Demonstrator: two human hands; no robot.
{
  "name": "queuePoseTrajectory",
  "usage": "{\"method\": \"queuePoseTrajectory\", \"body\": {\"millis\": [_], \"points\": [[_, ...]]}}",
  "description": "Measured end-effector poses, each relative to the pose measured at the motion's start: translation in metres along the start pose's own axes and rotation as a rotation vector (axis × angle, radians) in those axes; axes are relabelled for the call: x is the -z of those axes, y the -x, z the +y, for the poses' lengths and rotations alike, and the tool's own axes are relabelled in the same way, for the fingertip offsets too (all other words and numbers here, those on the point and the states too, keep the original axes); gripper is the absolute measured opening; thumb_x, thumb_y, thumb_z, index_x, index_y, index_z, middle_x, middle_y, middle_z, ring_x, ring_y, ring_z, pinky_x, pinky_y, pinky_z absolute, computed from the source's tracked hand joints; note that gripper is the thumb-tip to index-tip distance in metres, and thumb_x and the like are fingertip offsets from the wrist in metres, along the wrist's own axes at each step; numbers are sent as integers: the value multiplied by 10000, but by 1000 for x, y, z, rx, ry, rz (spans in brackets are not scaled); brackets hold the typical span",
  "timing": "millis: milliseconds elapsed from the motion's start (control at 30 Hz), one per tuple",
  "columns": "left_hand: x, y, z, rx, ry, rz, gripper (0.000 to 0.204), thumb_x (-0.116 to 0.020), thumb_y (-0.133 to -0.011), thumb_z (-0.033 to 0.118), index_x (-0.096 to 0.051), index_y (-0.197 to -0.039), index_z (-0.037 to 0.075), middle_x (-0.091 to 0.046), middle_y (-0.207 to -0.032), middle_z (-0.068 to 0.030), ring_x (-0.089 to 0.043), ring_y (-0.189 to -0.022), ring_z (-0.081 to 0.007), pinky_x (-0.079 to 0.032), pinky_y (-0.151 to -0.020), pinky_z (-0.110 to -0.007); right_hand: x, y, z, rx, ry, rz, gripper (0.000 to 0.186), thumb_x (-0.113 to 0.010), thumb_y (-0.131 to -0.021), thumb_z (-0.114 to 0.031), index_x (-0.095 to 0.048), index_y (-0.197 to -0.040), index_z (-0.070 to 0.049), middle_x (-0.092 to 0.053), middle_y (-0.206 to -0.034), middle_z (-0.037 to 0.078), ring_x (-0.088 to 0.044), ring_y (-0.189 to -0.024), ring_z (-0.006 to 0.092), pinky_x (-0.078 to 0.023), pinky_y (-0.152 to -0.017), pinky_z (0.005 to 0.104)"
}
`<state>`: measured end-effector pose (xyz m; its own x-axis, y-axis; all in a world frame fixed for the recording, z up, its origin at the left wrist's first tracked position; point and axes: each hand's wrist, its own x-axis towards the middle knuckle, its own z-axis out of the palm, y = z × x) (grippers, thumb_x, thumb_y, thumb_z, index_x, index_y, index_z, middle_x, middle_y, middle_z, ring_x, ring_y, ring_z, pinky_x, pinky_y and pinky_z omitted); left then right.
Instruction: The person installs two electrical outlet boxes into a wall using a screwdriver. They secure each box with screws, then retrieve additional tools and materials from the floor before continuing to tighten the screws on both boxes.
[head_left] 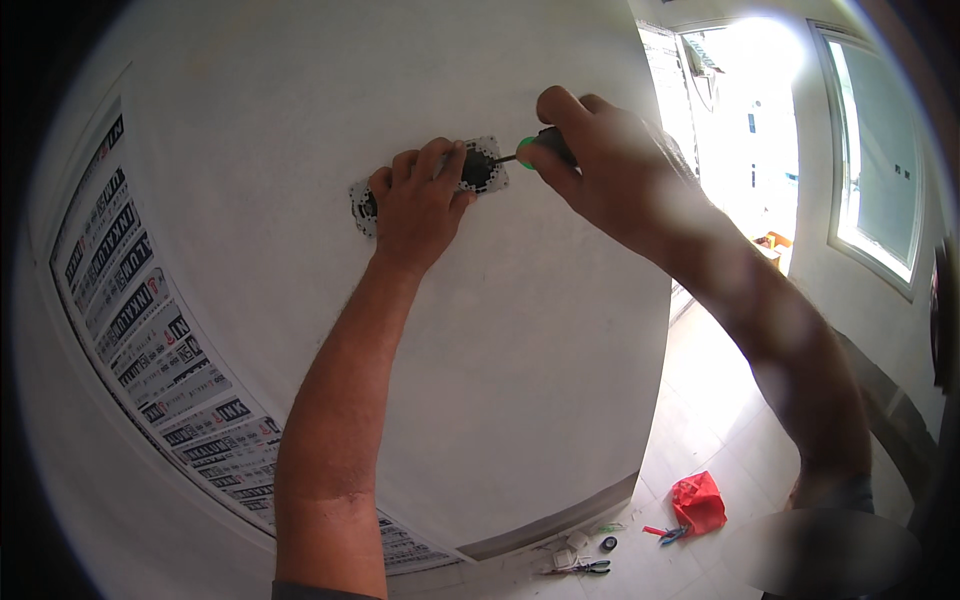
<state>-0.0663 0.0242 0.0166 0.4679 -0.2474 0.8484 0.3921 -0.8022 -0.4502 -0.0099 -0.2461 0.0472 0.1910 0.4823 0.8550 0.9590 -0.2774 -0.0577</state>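
Note:
A double wall socket mount (490, 178), a metal frame with black inserts, sits against the white wall. My left hand (418, 205) lies across its middle, with the fingers bent over the upper side and the thumb at the lower edge, and hides the centre of it. My right hand (620, 160) is closed around a screwdriver (556, 146) with a black and green handle. Its thin shaft reaches left to the right-hand insert of the mount. The exact contact of the tip is too small to make out.
Printed protective film (150, 320) covers a framed panel at left. On the floor lie pliers (585, 569), a roll of black tape (608, 544), and a red cloth or bag (698, 503) beside another tool. A bright doorway and a window (875, 150) are at right.

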Motion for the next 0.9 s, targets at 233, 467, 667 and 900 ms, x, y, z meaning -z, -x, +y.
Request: {"method": "queuePoseTrajectory", "body": {"millis": [233,467,667,900], "points": [[4,-4,1,10,42,-26,639,-814,-880,346,-603,-1454,160,-538,-1442,9,-497,-1301,-250,-331,-1064,-501,-18,16,15,322,-27,122,259,-693,-956,-44,-603,-1198,-57,-586,-1115,137,-656,-1055,342,-567,-839,450],[1,-2,-4,-24,26,28,649,-817,-871,384,-605,-1451,182,-549,-1425,8,-523,-1261,-248,-345,-1039,-500,-23,14,11,224,-109,120,233,-726,-950,-67,-595,-1140,-47,-578,-1046,137,-676,-855,357,-563,-777,464],[7,-4,1,20,47,-21,639,-808,-883,366,-595,-1455,175,-560,-1411,4,-553,-1212,-242,-367,-1004,-490,-22,16,17,180,-167,164,165,-679,-971,-99,-615,-1105,-26,-625,-1023,148,-734,-900,339,-600,-772,444],[0,-2,-4,-19,77,36,634,-798,-896,374,-591,-1454,157,-562,-1409,-5,-569,-1186,-239,-371,-978,-473,-35,35,18,275,-372,324,205,-729,-928,-69,-608,-1092,-52,-579,-965,109,-683,-778,287,-566,-692,429]]}}
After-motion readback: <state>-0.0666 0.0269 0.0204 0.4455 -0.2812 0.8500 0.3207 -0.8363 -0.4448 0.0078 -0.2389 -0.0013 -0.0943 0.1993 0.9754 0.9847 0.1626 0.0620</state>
